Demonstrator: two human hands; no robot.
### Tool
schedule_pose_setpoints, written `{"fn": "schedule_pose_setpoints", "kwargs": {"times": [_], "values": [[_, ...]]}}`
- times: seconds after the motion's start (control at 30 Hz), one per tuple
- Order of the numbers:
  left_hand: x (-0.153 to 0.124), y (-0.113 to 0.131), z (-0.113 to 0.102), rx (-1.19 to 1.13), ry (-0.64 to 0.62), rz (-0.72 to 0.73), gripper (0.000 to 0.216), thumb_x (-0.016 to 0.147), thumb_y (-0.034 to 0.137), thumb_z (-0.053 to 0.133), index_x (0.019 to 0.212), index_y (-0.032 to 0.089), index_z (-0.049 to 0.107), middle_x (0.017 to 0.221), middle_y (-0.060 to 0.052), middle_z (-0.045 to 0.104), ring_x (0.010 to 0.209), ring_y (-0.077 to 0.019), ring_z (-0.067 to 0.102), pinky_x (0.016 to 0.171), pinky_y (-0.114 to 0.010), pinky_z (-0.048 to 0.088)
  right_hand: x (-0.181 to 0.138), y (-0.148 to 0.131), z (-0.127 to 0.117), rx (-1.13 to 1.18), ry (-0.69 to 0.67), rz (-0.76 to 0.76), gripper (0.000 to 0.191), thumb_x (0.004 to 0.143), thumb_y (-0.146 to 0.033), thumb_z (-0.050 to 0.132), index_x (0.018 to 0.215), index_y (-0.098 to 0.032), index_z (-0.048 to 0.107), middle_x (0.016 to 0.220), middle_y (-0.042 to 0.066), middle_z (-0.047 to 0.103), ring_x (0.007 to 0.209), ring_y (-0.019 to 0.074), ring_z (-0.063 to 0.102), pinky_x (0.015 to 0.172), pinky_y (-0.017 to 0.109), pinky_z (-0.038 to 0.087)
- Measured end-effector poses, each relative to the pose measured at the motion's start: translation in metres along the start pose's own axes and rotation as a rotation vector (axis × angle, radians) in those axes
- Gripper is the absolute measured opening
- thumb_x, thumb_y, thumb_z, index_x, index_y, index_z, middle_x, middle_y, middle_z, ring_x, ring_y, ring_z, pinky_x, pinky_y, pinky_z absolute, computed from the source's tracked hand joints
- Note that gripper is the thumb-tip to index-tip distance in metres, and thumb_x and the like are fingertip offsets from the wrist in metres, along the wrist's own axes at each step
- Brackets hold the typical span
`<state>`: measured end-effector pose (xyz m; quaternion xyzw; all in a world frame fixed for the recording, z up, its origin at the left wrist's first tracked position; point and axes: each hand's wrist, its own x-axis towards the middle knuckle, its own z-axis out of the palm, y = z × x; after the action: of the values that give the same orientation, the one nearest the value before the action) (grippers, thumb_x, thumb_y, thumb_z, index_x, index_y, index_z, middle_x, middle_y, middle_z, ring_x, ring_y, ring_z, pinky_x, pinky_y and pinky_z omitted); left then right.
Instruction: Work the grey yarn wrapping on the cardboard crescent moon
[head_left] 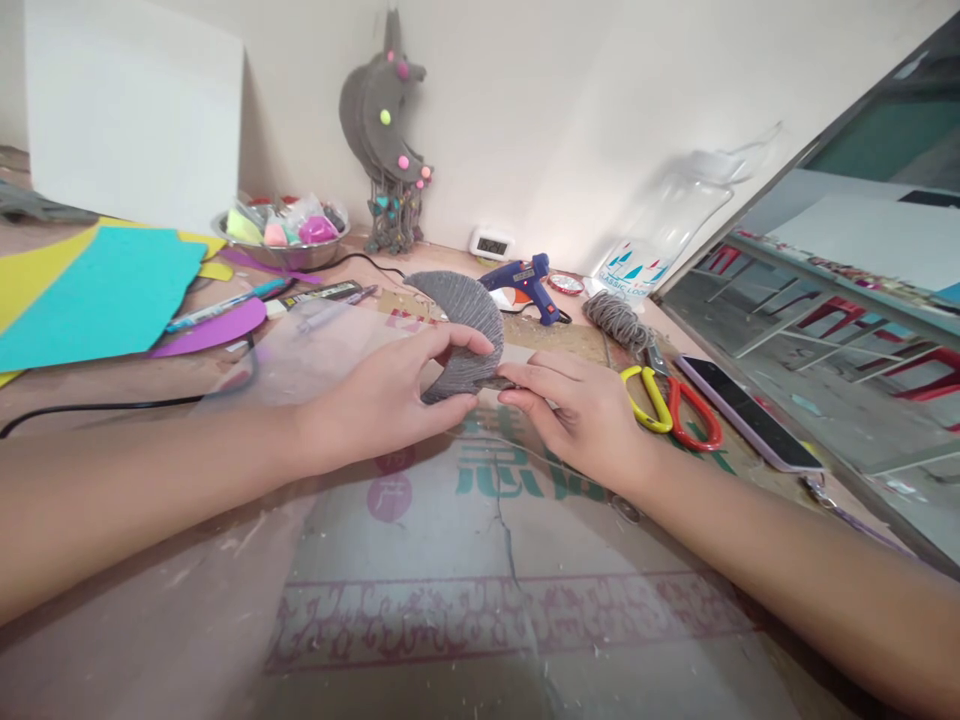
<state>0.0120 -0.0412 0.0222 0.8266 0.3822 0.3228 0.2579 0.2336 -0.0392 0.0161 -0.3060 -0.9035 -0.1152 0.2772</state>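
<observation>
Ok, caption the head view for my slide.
Left hand holds a gray crescent, right hand at its edge; glue gun, scissors nearby.

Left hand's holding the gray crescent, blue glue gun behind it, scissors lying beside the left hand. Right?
Not quite: the head view shows the scissors beside the right hand. The left hand does hold the gray crescent, with the blue glue gun behind it.

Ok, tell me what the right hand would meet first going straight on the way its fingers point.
The grey crescent first: the right hand is right at its lower end. Beyond that, probably the left hand, though depth is unclear.
</observation>
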Motion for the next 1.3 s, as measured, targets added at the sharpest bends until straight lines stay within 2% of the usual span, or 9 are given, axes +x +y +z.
{"fn": "schedule_pose_setpoints", "kwargs": {"times": [0.23, 0.57, 0.83, 1.07, 1.3], "values": [[-0.0003, -0.0052, 0.0009, -0.002, 0.024, 0.020, 0.037, 0.081, 0.026, 0.058, 0.117, 0.020, 0.051, 0.102, -0.002, 0.063, 0.080, -0.0129, 0.058, 0.076, -0.026, 0.048, -0.0015, -0.0001, 0.0020, 0.004, 0.008, 0.029, 0.023, 0.091, -0.028, 0.051, 0.103, -0.014, 0.064, 0.076, 0.005, 0.062, 0.066, 0.0139, 0.055, 0.062, 0.026, 0.042], [0.0001, -0.0021, 0.0006, 0.037, 0.021, 0.032, 0.037, 0.080, 0.024, 0.059, 0.116, 0.019, 0.053, 0.103, -0.002, 0.063, 0.078, -0.0117, 0.058, 0.079, -0.025, 0.049, -0.0005, -0.0008, 0.0033, -0.052, 0.044, -0.030, 0.020, 0.091, -0.027, 0.053, 0.099, -0.012, 0.065, 0.076, 0.005, 0.063, 0.066, 0.0140, 0.056, 0.060, 0.026, 0.043], [0.0000, -0.0043, 0.0026, 0.025, 0.020, 0.037, 0.037, 0.080, 0.024, 0.059, 0.116, 0.020, 0.052, 0.105, -0.002, 0.062, 0.082, -0.0128, 0.058, 0.076, -0.025, 0.050, -0.0002, -0.0005, 0.0029, -0.060, 0.027, -0.040, 0.020, 0.091, -0.025, 0.053, 0.098, -0.011, 0.065, 0.078, 0.006, 0.065, 0.067, 0.0136, 0.057, 0.060, 0.025, 0.042], [0.0008, -0.0044, 0.0018, 0.002, 0.012, 0.029, 0.037, 0.079, 0.023, 0.059, 0.115, 0.020, 0.051, 0.103, -0.002, 0.062, 0.079, -0.0120, 0.058, 0.074, -0.024, 0.050, -0.0019, 0.0000, 0.0019, 0.004, -0.004, 0.013, 0.022, 0.092, -0.025, 0.052, 0.102, -0.011, 0.065, 0.076, 0.005, 0.062, 0.066, 0.0132, 0.055, 0.061, 0.025, 0.041], [0.0011, -0.0047, 0.0020, -0.008, 0.022, 0.047, 0.037, 0.080, 0.023, 0.059, 0.116, 0.018, 0.051, 0.104, -0.002, 0.062, 0.086, -0.0127, 0.059, 0.078, -0.024, 0.049, -0.0015, 0.0004, 0.0039, 0.002, 0.022, 0.028, 0.021, 0.090, -0.028, 0.054, 0.102, -0.013, 0.065, 0.074, 0.004, 0.060, 0.064, 0.0134, 0.053, 0.061, 0.025, 0.042]]}}
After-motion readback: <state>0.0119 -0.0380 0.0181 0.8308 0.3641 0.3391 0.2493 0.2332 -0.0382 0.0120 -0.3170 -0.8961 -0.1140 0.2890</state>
